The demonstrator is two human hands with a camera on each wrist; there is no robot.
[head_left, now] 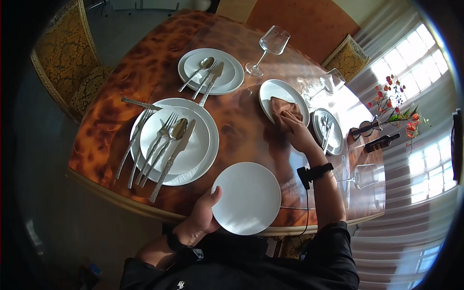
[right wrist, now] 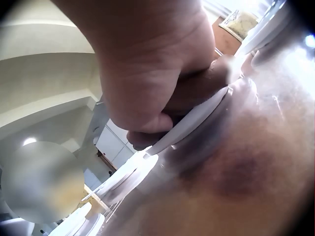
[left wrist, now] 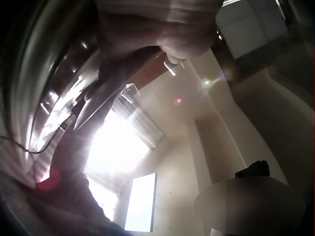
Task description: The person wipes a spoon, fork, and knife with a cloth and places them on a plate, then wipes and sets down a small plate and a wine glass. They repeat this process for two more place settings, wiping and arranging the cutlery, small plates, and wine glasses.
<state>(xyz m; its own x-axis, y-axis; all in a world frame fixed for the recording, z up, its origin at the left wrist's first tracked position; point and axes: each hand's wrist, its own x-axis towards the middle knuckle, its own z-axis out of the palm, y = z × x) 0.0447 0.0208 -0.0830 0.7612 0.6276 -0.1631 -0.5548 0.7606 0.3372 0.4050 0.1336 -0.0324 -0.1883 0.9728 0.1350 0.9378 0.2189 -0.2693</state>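
Note:
My left hand [head_left: 202, 214] holds a bare white plate [head_left: 246, 198] at the table's near edge, its thumb over the rim and the other fingers hidden beneath. My right hand [head_left: 294, 128] reaches forward to another white plate [head_left: 273, 89] on the table. It grips a brown cloth [head_left: 286, 107] that lies bunched on that plate. From the right wrist view, the right hand [right wrist: 152, 73] has its thumb bent in close over the plate's rim [right wrist: 197, 115]. Much of the cloth is covered by the hand there. The left wrist view shows the underside of the left hand [left wrist: 157, 24] against bright window light.
Left on the glossy table [head_left: 232, 125] are stacked plates [head_left: 205, 159] with several forks, knives and a spoon. Behind them another stack [head_left: 186, 72] carries cutlery. Plates with cutlery [head_left: 319, 118], wine glasses [head_left: 274, 41], a flower vase [head_left: 366, 129] and a dark bottle [head_left: 382, 143] stand rightward.

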